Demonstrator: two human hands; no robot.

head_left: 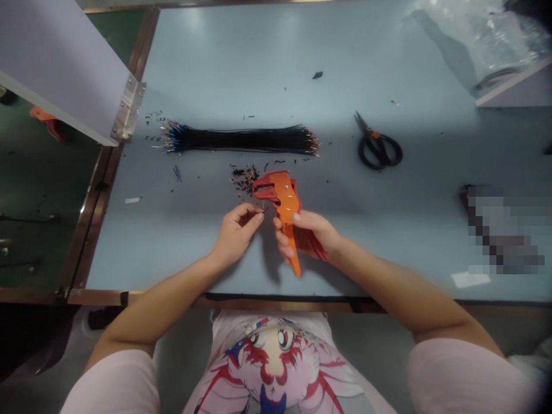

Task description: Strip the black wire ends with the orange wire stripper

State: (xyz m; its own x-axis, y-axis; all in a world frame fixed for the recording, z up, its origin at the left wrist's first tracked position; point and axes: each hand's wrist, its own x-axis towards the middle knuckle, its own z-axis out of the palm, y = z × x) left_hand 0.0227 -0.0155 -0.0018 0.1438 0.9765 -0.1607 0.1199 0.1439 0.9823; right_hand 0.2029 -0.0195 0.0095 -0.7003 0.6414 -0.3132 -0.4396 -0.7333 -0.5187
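Note:
My right hand [313, 233] grips an orange and red wire stripper [287, 198], its red jaws pointing left. Just below those jaws, my left hand [241, 227] pinches a short, thin dark piece, apparently a wire, between thumb and fingertips; most of it is hidden. Beyond both hands lies a long bundle of black wires [241, 139], with blue and silvery ends at the left and bare copper-coloured ends at the right. A small heap of black and copper wire scraps [244, 179] sits beside the stripper's jaws.
Black-handled scissors [379, 149] rest right of the bundle. A blurred-out dark object [500, 230] lies farther right, and clear plastic bags [495, 40] are at the back right. A white panel [64, 63] with a metal bracket stands over the table's left edge.

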